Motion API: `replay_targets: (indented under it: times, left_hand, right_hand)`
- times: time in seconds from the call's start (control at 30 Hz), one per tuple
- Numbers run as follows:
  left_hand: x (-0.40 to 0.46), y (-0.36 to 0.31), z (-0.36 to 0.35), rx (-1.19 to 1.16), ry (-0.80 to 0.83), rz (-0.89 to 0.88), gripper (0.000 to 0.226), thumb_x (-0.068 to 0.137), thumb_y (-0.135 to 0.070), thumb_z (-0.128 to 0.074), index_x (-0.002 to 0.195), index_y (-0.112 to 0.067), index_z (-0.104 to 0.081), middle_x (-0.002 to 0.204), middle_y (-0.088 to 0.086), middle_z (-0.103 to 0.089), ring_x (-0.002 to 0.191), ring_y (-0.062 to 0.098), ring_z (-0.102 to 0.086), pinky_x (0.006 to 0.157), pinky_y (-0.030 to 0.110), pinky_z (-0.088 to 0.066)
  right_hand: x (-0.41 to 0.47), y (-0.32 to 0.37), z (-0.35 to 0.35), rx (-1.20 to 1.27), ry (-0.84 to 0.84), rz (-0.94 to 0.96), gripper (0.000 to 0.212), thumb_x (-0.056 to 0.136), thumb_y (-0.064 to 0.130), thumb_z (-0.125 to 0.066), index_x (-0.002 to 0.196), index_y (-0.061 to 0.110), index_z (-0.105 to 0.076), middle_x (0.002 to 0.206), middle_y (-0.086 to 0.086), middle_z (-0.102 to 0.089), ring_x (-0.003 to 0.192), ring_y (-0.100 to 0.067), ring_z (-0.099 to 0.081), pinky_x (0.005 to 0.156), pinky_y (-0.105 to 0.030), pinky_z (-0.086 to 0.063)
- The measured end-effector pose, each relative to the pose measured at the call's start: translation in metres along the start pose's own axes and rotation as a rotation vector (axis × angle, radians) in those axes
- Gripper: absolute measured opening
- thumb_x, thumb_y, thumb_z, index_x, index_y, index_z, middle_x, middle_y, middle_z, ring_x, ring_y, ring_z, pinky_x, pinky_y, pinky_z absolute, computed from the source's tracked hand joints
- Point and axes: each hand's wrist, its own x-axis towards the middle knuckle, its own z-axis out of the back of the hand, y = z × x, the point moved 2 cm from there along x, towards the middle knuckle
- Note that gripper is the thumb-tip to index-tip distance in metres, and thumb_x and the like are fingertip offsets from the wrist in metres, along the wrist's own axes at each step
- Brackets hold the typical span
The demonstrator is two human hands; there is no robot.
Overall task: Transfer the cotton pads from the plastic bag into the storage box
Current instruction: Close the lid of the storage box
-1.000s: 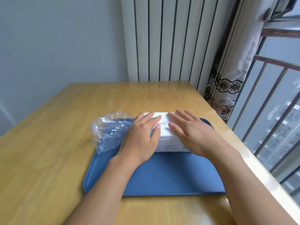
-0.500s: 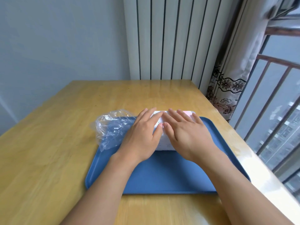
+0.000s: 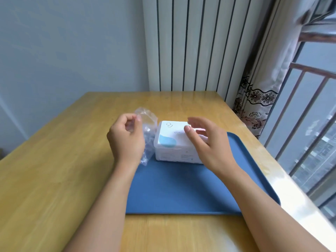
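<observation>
Two hands: above the tray (image 3: 181, 188)
Left hand (image 3: 127, 139): fingers curled, pinching the plastic bag (image 3: 147, 124)
Right hand (image 3: 209, 142): fingers spread, over the white box (image 3: 172, 142)
Box: on the tray, lid shut, beside the bag

Both bare forearms extend forward. Left hand (image 3: 127, 140): raised, back toward the camera, fingers curled inward, thumb meeting fingertips. Right hand (image 3: 207, 142): raised, fingers loosely spread and slightly bent, thumb extended to the left.
</observation>
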Motion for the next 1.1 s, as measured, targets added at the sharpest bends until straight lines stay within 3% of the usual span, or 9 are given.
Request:
replay_targets:
  times: [0.17,0.33,0.4,0.5,0.6,0.73,0.8,0.93,1.1]
  left_hand:
    - [-0.032,-0.045,-0.022,-0.425,0.158,-0.069,0.009,0.096,-0.018,-0.066,0.089,-0.022,-0.069,0.085,-0.009,-0.070,0.084,0.013,-0.067,0.085,0.042,-0.059]
    - [-0.055,-0.081,-0.053,-0.437,0.547,-0.130,0.023,0.091,0.003,-0.060,0.099,-0.015,-0.071,0.096,-0.002,-0.076,0.099,0.015,-0.071,0.085,0.023,-0.054]
    - [-0.072,-0.094,-0.070,-0.458,0.651,-0.138,0.032,0.091,0.007,-0.058,0.111,-0.016,-0.068,0.108,0.001,-0.074,0.109,0.015,-0.068,0.088,0.020,-0.052]
    - [-0.108,-0.109,-0.100,-0.430,0.730,-0.165,0.035,0.092,0.000,-0.060,0.117,-0.023,-0.065,0.112,-0.008,-0.070,0.111,0.005,-0.065,0.087,0.018,-0.053]
    - [-0.154,-0.120,-0.140,-0.335,0.868,-0.118,0.021,0.093,-0.009,-0.062,0.108,-0.023,-0.069,0.101,-0.012,-0.071,0.094,0.000,-0.067,0.080,0.020,-0.054]
    - [-0.237,-0.148,-0.179,-0.241,1.090,-0.318,0.015,0.093,-0.015,-0.062,0.100,-0.022,-0.073,0.093,-0.012,-0.072,0.090,0.004,-0.066,0.076,0.011,-0.048]
    - [-0.297,-0.164,-0.192,-0.209,1.248,-0.523,0.016,0.092,-0.016,-0.060,0.101,-0.019,-0.073,0.100,-0.005,-0.072,0.095,0.012,-0.066,0.084,0.024,-0.052]
    - [-0.415,-0.146,-0.210,0.062,1.668,-0.825,0.022,0.092,-0.022,-0.057,0.112,-0.021,-0.066,0.112,0.000,-0.065,0.107,0.025,-0.061,0.088,0.042,-0.051]
    - [-0.473,-0.071,-0.214,0.428,1.844,-0.670,0.022,0.094,-0.027,-0.056,0.115,-0.027,-0.064,0.119,0.000,-0.066,0.112,0.026,-0.061,0.086,0.033,-0.046]
  right_hand:
    - [-0.001,0.021,0.008,0.499,0.153,-0.137,0.073,0.079,0.059,-0.075,0.142,0.030,-0.052,0.134,0.016,-0.061,0.114,-0.007,-0.067,0.094,-0.038,-0.058]
    - [0.008,0.023,0.042,0.557,0.088,-0.200,0.030,0.092,0.030,-0.075,0.116,0.013,-0.069,0.108,-0.003,-0.074,0.101,-0.024,-0.074,0.085,-0.050,-0.062]
    - [0.010,0.019,0.079,0.475,0.065,-0.182,0.024,0.091,0.024,-0.075,0.107,0.006,-0.072,0.094,-0.007,-0.075,0.083,-0.018,-0.074,0.072,-0.036,-0.062]
    - [-0.004,0.011,0.148,0.276,-0.145,-0.138,0.013,0.091,0.020,-0.076,0.098,0.009,-0.074,0.083,-0.004,-0.071,0.070,-0.011,-0.066,0.062,-0.025,-0.056]
    - [-0.052,-0.019,0.213,0.230,-0.397,-0.194,0.007,0.090,0.029,-0.076,0.090,0.022,-0.074,0.080,0.001,-0.067,0.076,-0.017,-0.065,0.068,-0.037,-0.054]
    - [-0.157,-0.094,0.274,0.407,-0.772,-0.576,0.011,0.094,0.027,-0.071,0.093,0.016,-0.072,0.071,0.002,-0.060,0.052,-0.009,-0.052,0.050,-0.021,-0.042]
    - [-0.221,-0.140,0.284,0.366,-0.899,-0.784,0.010,0.098,0.023,-0.066,0.090,0.017,-0.068,0.067,0.004,-0.057,0.045,-0.005,-0.048,0.042,-0.015,-0.037]
    - [-0.336,-0.232,0.253,0.376,-0.803,-1.223,0.021,0.099,0.009,-0.058,0.080,0.017,-0.057,0.075,-0.002,-0.059,0.062,-0.015,-0.054,0.054,-0.024,-0.046]
    - [-0.439,-0.309,0.187,0.577,-0.747,-1.647,0.002,0.097,0.006,-0.059,0.095,0.008,-0.060,0.077,-0.009,-0.063,0.064,-0.017,-0.064,0.039,-0.022,-0.048]
